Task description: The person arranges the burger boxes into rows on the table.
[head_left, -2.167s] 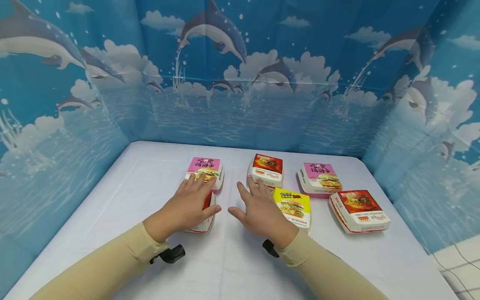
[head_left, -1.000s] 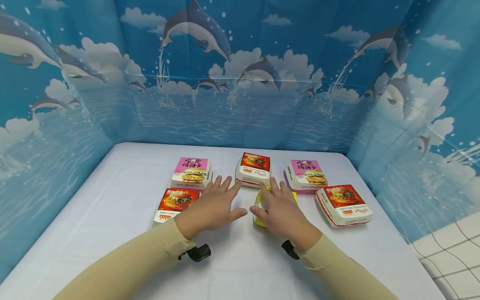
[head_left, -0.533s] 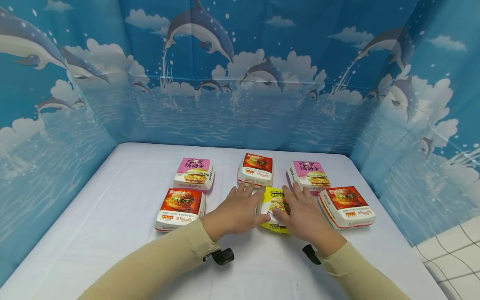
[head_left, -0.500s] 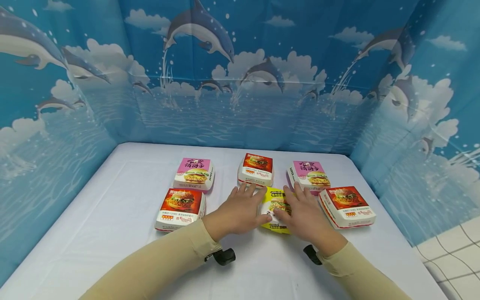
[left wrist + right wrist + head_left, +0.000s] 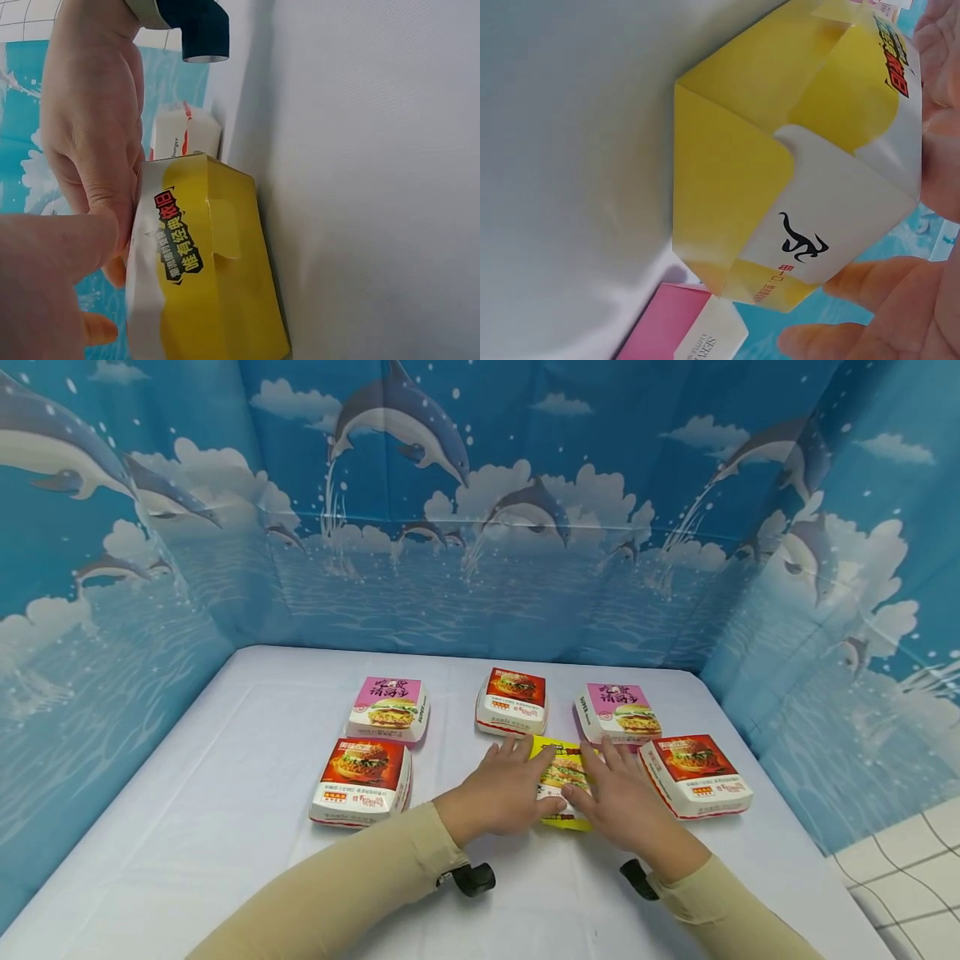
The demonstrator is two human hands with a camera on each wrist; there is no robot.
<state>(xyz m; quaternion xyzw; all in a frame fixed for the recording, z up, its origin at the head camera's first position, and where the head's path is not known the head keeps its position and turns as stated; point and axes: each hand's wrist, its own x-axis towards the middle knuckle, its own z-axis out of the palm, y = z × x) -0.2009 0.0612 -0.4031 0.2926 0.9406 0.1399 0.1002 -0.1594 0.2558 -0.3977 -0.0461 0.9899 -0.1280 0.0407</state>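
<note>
A yellow-and-white burger box (image 5: 566, 768) sits on the table between my two hands. My left hand (image 5: 504, 789) lies at its left side, fingers extended, with the thumb and index finger reaching onto the lid. My right hand (image 5: 628, 797) rests along the right side, its fingers straight and the thumb on the lid. In the left wrist view the box's yellow side (image 5: 236, 262) faces the camera, and the right hand (image 5: 94, 127) touches the lid edge. The right wrist view shows the box's folded corner flap (image 5: 735, 187), with fingers (image 5: 885, 281) beside it.
A red-and-white burger box (image 5: 513, 702) stands just behind. To the right are a pink one (image 5: 618, 714) and another red one (image 5: 696, 777). On the left, a pink box (image 5: 387, 708) stands behind a red box (image 5: 362, 781). A dolphin curtain (image 5: 480, 585) borders the white table.
My left hand has left the front left red box and come right to the yellow box. In the last half second both hands and the yellow box have shifted slightly right.
</note>
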